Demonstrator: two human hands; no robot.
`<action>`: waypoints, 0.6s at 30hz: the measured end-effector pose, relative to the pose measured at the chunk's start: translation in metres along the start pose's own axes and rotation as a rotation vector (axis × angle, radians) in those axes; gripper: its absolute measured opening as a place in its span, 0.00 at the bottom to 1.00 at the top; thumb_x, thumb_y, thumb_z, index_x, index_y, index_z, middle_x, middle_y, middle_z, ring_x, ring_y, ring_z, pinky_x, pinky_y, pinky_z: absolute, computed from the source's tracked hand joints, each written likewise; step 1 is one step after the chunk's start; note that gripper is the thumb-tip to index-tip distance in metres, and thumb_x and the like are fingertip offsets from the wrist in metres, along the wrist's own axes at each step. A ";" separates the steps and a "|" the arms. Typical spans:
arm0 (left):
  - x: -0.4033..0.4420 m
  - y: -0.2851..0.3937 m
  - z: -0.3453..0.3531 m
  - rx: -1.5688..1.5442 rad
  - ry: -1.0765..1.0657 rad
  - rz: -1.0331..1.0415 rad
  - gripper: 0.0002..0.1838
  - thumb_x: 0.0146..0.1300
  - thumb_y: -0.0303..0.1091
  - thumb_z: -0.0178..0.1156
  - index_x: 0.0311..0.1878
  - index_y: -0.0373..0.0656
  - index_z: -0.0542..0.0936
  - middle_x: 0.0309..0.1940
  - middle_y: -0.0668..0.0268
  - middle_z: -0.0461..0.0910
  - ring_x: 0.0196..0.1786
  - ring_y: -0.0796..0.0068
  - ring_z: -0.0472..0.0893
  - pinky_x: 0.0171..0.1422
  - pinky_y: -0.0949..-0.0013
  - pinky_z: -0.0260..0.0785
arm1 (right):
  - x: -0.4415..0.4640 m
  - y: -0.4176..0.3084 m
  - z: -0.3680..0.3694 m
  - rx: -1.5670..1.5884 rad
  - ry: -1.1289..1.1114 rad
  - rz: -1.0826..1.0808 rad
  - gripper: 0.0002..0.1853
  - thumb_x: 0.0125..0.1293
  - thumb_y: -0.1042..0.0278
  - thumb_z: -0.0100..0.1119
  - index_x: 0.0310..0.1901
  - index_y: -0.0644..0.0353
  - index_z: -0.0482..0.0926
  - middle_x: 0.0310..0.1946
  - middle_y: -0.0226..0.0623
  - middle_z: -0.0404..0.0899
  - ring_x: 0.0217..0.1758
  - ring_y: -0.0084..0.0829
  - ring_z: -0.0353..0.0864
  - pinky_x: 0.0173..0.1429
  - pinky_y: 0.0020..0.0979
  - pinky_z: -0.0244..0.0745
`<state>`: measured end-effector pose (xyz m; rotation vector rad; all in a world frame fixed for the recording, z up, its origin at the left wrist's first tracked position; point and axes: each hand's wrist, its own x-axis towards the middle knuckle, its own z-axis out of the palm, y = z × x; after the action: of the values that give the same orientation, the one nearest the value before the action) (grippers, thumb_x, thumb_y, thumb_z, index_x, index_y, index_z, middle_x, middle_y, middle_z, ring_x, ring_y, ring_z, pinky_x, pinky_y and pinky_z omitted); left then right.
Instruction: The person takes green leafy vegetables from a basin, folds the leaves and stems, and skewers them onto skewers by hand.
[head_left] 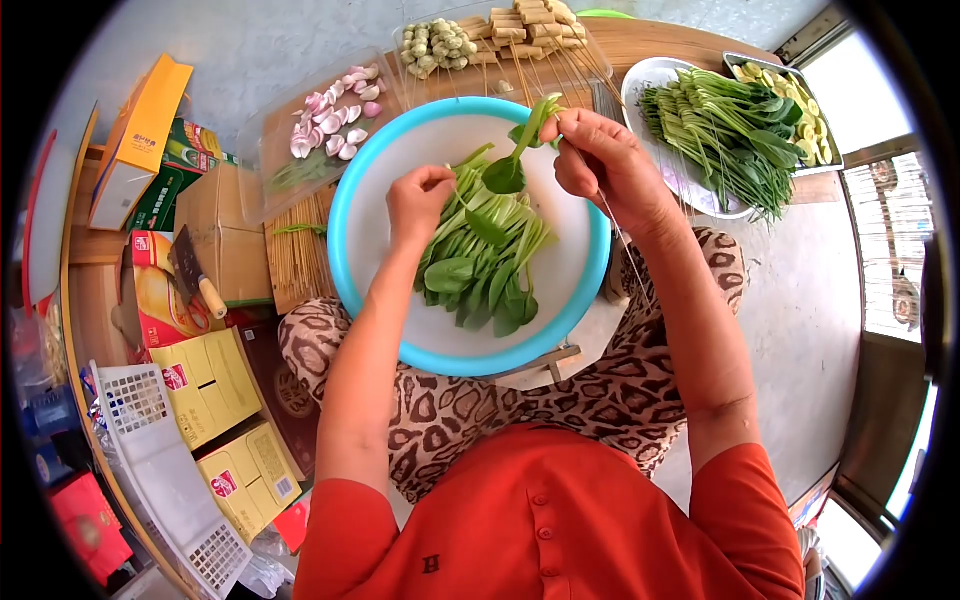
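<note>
Green leafy vegetables (487,245); pale-stemmed, darker-leaved, loosely piled

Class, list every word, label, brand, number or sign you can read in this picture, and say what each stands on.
"H": on the front of the red shirt.
Orange box: printed characters, too small to read.
Green box: pale characters, too blurred to read.
Red-and-yellow box: label marking, too small to read.
Upper yellow carton and lower yellow carton: red labels, too small to read.
Nothing else reads clearly.
</note>
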<state>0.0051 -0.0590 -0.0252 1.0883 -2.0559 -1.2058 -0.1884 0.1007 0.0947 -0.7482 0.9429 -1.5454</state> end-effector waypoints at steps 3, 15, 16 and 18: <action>0.006 0.011 -0.006 -0.589 -0.053 -0.133 0.06 0.58 0.23 0.63 0.39 0.36 0.79 0.32 0.65 0.82 0.33 0.77 0.82 0.38 0.74 0.74 | 0.002 0.009 0.002 -0.073 0.022 0.105 0.13 0.72 0.61 0.47 0.41 0.62 0.78 0.13 0.25 0.66 0.14 0.14 0.58 0.20 0.18 0.51; 0.001 0.041 -0.037 -1.031 -0.266 -0.224 0.08 0.63 0.25 0.60 0.45 0.41 0.76 0.37 0.67 0.80 0.39 0.77 0.79 0.35 0.78 0.68 | 0.007 0.037 0.026 -0.431 0.008 0.338 0.13 0.74 0.62 0.47 0.39 0.61 0.78 0.14 0.22 0.65 0.16 0.13 0.61 0.20 0.19 0.54; 0.001 0.043 -0.038 -1.073 -0.270 -0.230 0.08 0.63 0.25 0.59 0.45 0.41 0.77 0.37 0.67 0.80 0.38 0.77 0.79 0.35 0.78 0.68 | 0.007 0.037 0.028 -0.438 0.004 0.339 0.13 0.74 0.62 0.47 0.39 0.61 0.78 0.14 0.22 0.65 0.16 0.13 0.61 0.20 0.19 0.54; -0.001 0.045 -0.038 -1.085 -0.262 -0.242 0.08 0.63 0.26 0.60 0.45 0.40 0.77 0.37 0.66 0.80 0.38 0.77 0.79 0.35 0.78 0.68 | 0.007 0.037 0.030 -0.446 -0.002 0.340 0.13 0.74 0.62 0.47 0.39 0.61 0.78 0.14 0.22 0.66 0.16 0.13 0.62 0.20 0.19 0.54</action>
<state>0.0170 -0.0627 0.0326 0.6366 -1.0618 -2.2619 -0.1458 0.0863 0.0762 -0.8453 1.3594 -1.0481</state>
